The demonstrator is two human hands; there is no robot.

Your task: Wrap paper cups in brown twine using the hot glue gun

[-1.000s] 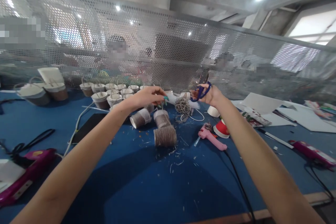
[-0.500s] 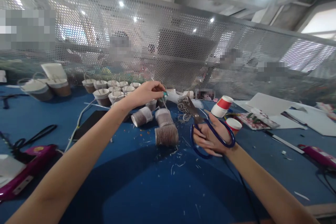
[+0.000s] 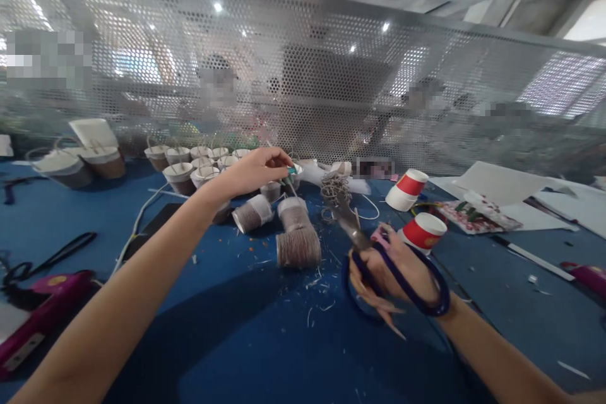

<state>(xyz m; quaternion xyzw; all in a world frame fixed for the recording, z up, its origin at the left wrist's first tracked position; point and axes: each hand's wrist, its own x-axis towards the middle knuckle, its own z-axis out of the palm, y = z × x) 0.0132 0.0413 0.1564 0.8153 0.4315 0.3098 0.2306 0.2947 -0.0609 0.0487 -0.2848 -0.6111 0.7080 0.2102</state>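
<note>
My left hand [image 3: 269, 167] is closed in a pinch above the middle of the table, on what looks like a thin pale cord [image 3: 293, 190] running down behind the wrapped pieces. Something teal shows at its fingertips; whether nail or object, I cannot make out. Just below lies a brown twine-wound roll [image 3: 298, 247], touching a greyish wrapped cup [image 3: 292, 211]. Another wrapped cup [image 3: 253, 213] rests on its side to the left. In my right hand [image 3: 386, 265] are large blue-handled scissors [image 3: 350, 227], fingers through the loops, blades toward a tangled twine bundle [image 3: 335, 188].
Several white-rimmed cups with cord handles [image 3: 178, 177] stand at the back left. Red-and-white paper cups [image 3: 423, 230] are behind my right hand. Purple power strips [image 3: 45, 309] lie at both sides. Paper sheets [image 3: 497, 180] are at the right, below a perforated metal screen [image 3: 331, 88]. Scraps litter the blue table.
My right hand has moved down and slightly right with the scissors, away from the twine bundle. My left hand stays almost in place, still pinching.
</note>
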